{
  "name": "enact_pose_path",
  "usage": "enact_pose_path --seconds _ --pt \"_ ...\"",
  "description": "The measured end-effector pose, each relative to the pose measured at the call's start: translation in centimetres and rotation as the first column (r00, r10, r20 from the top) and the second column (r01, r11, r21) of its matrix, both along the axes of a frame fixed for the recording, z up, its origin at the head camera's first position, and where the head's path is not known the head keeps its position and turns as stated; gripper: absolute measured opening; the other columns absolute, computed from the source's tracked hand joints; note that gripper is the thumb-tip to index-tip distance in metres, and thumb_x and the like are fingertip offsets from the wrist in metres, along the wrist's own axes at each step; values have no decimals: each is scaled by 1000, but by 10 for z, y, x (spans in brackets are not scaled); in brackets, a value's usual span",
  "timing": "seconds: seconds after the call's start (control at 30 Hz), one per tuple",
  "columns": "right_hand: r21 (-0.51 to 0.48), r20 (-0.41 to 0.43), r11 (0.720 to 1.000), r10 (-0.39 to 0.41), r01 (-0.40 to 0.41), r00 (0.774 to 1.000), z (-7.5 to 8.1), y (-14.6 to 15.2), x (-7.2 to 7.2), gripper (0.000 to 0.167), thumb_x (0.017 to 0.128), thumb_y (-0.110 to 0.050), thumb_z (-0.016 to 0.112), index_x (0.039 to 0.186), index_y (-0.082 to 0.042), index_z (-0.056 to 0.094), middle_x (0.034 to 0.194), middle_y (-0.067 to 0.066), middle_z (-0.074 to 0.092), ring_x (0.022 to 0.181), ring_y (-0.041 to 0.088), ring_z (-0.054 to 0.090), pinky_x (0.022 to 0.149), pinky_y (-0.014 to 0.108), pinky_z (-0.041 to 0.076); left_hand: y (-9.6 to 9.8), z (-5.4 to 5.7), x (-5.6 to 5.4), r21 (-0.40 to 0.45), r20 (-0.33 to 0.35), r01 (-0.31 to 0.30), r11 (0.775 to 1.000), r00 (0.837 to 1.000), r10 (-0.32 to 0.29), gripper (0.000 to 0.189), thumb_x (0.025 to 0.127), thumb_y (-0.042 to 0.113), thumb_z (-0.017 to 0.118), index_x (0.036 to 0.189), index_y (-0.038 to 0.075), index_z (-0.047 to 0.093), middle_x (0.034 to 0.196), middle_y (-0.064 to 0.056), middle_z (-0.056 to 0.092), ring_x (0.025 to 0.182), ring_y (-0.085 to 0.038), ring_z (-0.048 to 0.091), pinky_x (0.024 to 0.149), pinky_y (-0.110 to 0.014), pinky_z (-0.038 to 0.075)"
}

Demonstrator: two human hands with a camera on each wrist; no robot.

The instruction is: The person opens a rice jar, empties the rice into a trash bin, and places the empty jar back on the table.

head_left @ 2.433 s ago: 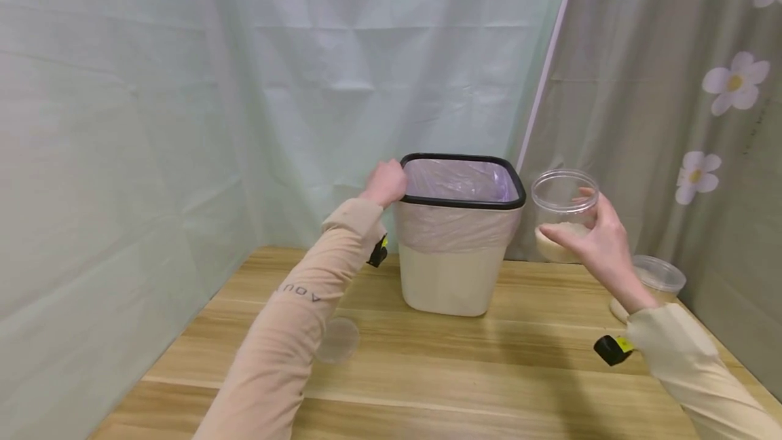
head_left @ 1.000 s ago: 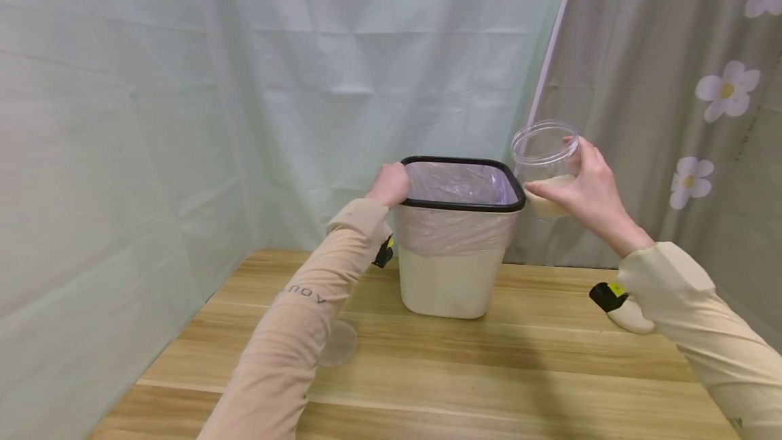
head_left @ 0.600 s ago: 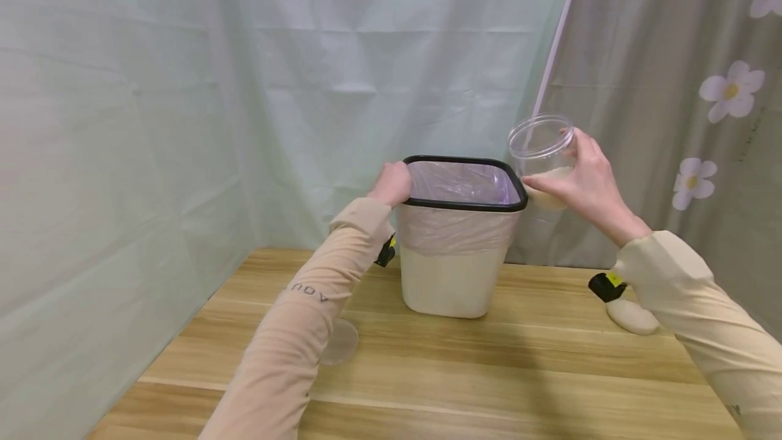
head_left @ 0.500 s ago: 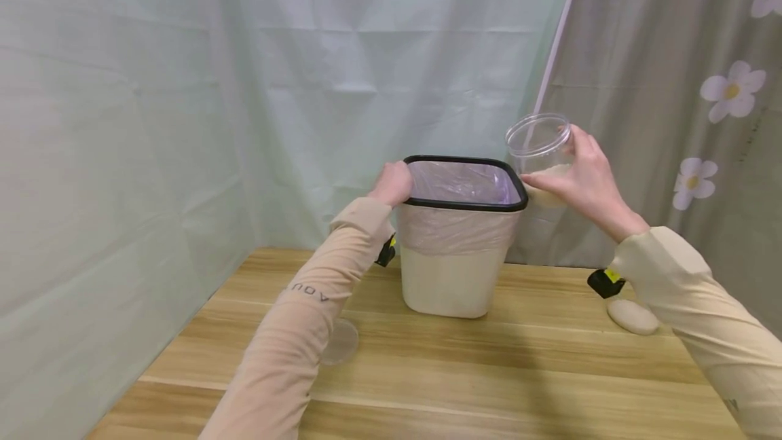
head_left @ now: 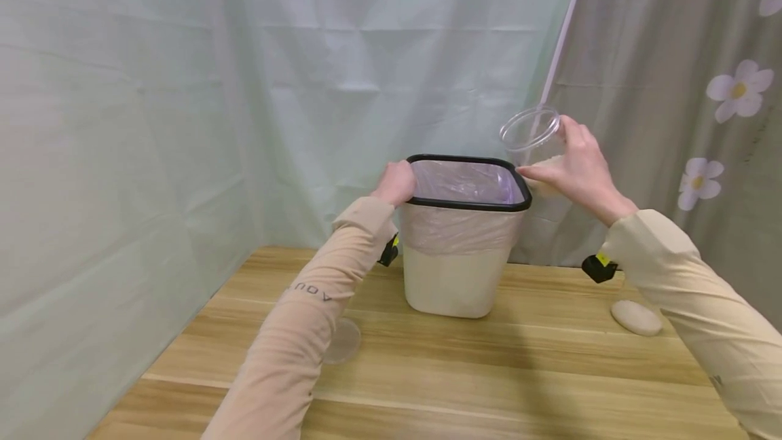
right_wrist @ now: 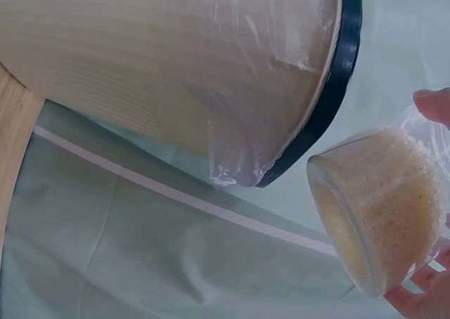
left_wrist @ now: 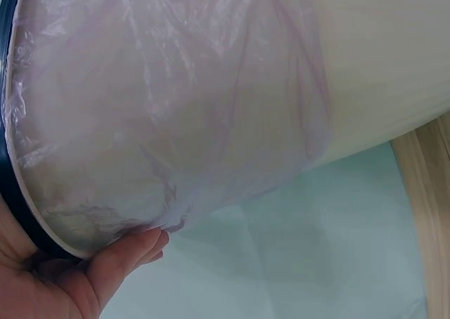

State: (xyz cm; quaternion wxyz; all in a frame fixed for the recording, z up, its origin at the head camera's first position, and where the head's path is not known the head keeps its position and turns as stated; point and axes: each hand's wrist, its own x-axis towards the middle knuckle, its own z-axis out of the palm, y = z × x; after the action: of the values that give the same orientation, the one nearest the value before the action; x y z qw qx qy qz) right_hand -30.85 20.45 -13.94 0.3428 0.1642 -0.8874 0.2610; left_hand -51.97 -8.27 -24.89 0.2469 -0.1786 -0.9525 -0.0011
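A cream trash bin point(head_left: 452, 284) with a black rim and a translucent liner bag point(head_left: 464, 231) stands on the wooden table. My left hand point(head_left: 395, 183) grips its left rim; in the left wrist view the thumb point(left_wrist: 130, 256) presses the liner from outside. My right hand point(head_left: 580, 165) holds a clear plastic jar point(head_left: 531, 133) at the bin's right rim, fingers and thumb around its side. The jar tilts toward the bin, its mouth uncovered. Pale, rice-like grains point(right_wrist: 394, 199) fill its lower part in the right wrist view.
A translucent round lid point(head_left: 343, 341) lies on the table point(head_left: 440, 379), partly behind the left sleeve. The pale bottom of a second jar point(head_left: 635, 318) shows beside the right forearm, which hides its upper part. Curtains point(head_left: 391, 53) hang behind the table.
My right hand has raised the jar from beside the bin, moved it left to the rim and tilted it toward the bin. The left hand stays on the rim.
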Motion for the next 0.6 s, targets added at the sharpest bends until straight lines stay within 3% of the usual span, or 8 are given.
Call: enact_pose_path --seconds 0.13,0.17,0.27,0.3,0.37,0.4,0.47,0.6 --pt "33 6 999 -10 9 1000 2 -2 -3 91 61 -28 84 131 2 34 117 24 42 108 41 37 85 53 31 1 -3 -6 18 30 -7 1000 1000 7 22 85 6 40 80 3 62 89 -11 58 76 -25 58 64 -34 48" --pt "44 9 999 -14 14 1000 2 -2 -3 91 61 -28 83 130 2 34 118 23 42 108 41 36 85 53 31 2 -2 -9 14 76 -21 1000 997 20 26 88 7 38 84 2 62 93 -12 58 80 -25 58 67 -35 48" --pt "71 20 997 -28 27 999 2 -4 -5 91 60 -28 83 131 2 33 119 23 41 108 42 35 85 53 30 2 -12 -27 -27 -3 -6 1000 1000 6 18 83 5 43 78 4 61 87 -12 57 73 -26 58 62 -37 47" --pt "78 27 997 -31 29 999 2 -4 -6 92 61 -27 83 131 2 33 120 23 40 108 42 34 85 53 30 2 -15 -35 -38 -2 -10 999 1000 10 19 84 5 43 78 4 60 87 -12 56 74 -26 57 64 -38 47" --pt "92 40 995 -40 36 998 3 -6 -8 93 61 -26 83 134 1 31 122 24 39 109 43 33 85 54 29 2 -24 -53 -53 6 -18 998 1000 19 20 86 7 42 77 4 60 88 -12 55 75 -27 56 68 -40 46" --pt "97 47 995 -44 39 998 3 -6 -9 94 62 -25 83 134 1 30 124 24 38 109 44 32 85 55 29 1 -31 -65 -79 -36 -12 997 999 9 18 84 6 43 74 5 58 85 -11 54 73 -26 55 68 -41 45" --pt "104 63 994 -51 44 997 3 -7 -10 95 62 -24 82 136 0 28 126 26 35 110 45 31 85 56 29 -1 -41 -89 -102 -38 -16 995 999 12 17 83 7 43 74 6 58 86 -11 53 76 -27 54 74 -44 43" --pt "118 85 991 -67 57 994 4 -8 -12 96 63 -23 82 138 -2 26 127 27 33 110 45 30 85 57 28 -2 -63 -139 -72 -31 -16 997 999 14 16 83 10 43 75 9 57 87 -9 53 76 -26 54 74 -44 43"
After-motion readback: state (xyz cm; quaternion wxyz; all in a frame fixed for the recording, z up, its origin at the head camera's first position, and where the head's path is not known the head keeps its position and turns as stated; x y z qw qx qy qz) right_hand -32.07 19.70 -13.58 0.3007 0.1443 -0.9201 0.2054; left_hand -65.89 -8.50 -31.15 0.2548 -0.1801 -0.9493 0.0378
